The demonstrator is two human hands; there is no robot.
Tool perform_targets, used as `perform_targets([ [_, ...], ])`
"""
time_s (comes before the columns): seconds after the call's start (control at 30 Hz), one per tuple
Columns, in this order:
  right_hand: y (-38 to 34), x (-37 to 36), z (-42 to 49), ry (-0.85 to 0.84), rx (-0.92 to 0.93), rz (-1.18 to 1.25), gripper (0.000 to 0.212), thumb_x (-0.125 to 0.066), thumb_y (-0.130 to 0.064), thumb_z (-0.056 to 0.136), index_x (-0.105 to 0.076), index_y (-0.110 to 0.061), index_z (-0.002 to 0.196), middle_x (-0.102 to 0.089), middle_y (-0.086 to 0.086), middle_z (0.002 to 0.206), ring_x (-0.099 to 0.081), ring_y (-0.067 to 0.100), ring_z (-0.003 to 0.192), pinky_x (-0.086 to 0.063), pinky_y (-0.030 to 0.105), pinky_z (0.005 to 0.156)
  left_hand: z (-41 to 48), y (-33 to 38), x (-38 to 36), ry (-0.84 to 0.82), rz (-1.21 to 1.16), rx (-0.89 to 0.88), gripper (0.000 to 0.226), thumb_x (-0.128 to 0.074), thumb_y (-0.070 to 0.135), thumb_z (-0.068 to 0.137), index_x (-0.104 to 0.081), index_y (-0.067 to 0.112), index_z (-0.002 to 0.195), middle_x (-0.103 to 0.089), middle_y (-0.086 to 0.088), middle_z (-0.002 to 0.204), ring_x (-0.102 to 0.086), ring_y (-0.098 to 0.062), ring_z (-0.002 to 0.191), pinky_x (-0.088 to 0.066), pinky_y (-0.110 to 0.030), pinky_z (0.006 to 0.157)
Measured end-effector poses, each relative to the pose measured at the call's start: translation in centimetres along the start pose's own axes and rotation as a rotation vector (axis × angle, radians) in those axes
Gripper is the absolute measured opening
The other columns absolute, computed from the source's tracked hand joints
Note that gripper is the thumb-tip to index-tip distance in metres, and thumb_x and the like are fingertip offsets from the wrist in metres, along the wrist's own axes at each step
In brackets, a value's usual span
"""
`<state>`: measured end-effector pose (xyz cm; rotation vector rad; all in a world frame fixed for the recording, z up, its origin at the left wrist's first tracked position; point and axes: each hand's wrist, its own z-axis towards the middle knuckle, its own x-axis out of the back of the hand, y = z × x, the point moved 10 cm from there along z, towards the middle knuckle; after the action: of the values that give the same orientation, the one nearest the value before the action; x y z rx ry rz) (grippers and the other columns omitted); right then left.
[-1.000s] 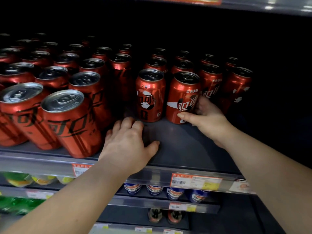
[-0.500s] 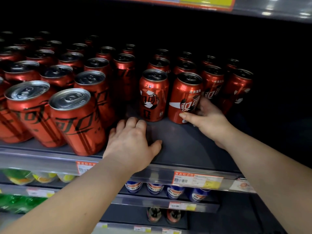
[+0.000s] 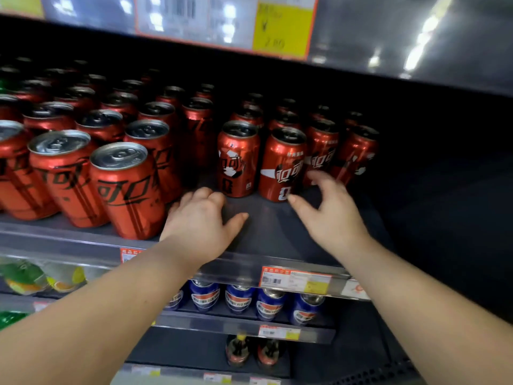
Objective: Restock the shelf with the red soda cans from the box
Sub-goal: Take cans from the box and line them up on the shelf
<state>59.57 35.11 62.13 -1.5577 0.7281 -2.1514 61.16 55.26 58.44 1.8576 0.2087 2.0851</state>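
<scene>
left hand (image 3: 200,226) palm-down on shelf (image 3: 272,229), centre frame, fingers together, thumb out | right hand (image 3: 330,215) fingers spread apart, thumb tip seemingly touching front red soda can (image 3: 280,168), blurred

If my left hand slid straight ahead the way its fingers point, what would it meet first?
Probably the ball-print can, just beyond the left hand, though the gap beside it is close.

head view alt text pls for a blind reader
A person's right hand is spread open beside a front red soda can on a dark shelf, while the left hand rests palm down on the shelf's bare front. Rows of red cans fill the left and back; blue cans stand one shelf below.
</scene>
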Motion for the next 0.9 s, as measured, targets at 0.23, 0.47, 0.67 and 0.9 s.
perform_targets([
  [0.23,-1.9,2.2,-8.9,-0.267,0.068,-0.298,0.059,-0.045,-0.050,0.091,-0.030,-0.027,0.144,-0.027,-0.004,0.153,-0.020,0.020,0.142,-0.023,0.041,0.115,-8.2,2.3,4.2,0.035,0.033,-0.028,0.069,-0.033,0.067,0.072,-0.065,0.017,0.107,-0.062,-0.006,0.112,-0.057,-0.033,0.106,-0.041,-0.046,0.092],
  [0.47,-3.4,3.8,-18.3,-0.427,0.044,-0.333,0.061,-0.043,-0.055,0.090,-0.027,-0.028,0.143,-0.028,-0.006,0.150,-0.020,0.022,0.142,-0.022,0.042,0.115,-18.7,-1.6,8.3,-0.082,0.200,0.087,0.066,-0.038,0.067,0.068,-0.070,0.015,0.093,-0.067,-0.005,0.094,-0.067,-0.033,0.084,-0.052,-0.045,0.072],
  [0.67,-7.8,3.9,-22.1,-0.484,0.076,-0.291,0.061,-0.047,-0.052,0.089,-0.029,-0.028,0.142,-0.030,-0.007,0.150,-0.022,0.022,0.142,-0.024,0.041,0.114,-26.1,-6.7,13.5,-0.092,0.238,0.262,0.070,-0.041,0.069,0.065,-0.067,0.016,0.103,-0.067,-0.006,0.108,-0.065,-0.032,0.099,-0.049,-0.050,0.080],
  [0.9,-18.3,2.3,-24.8,-0.471,0.221,-0.288,0.062,-0.052,-0.050,0.087,-0.033,-0.026,0.141,-0.038,-0.005,0.146,-0.030,0.024,0.138,-0.029,0.043,0.111,-31.7,-14.1,21.1,0.003,0.242,0.390,0.069,-0.051,0.066,0.079,-0.042,0.026,0.135,-0.043,0.003,0.141,-0.039,-0.020,0.132,-0.030,-0.042,0.105],
])
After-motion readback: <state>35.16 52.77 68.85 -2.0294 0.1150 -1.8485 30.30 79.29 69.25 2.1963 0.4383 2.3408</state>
